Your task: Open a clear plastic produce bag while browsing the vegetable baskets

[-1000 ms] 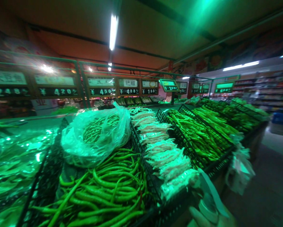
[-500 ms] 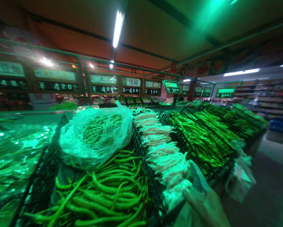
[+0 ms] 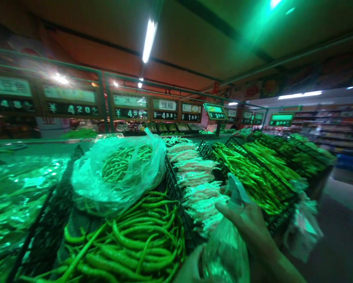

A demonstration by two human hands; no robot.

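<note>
Thin clear plastic bag [image 3: 226, 251] low in front of the counter [image 3: 270, 226], over the front edge of the pale wrapped packs [image 3: 200, 188]. Right hand [image 3: 247, 226] pinches the bag's top, fingers closed on the film. Left hand [image 3: 191, 269] cups the bag's lower side, only partly in view, grip hard to tell. Left of it: black crate of long green chilies [image 3: 129, 243], a big loose bag of green beans [image 3: 120, 169] sitting on top. Right: 2 more crates of green peppers [image 3: 250, 173]. Price signs [image 3: 164, 110] hang above.
</note>
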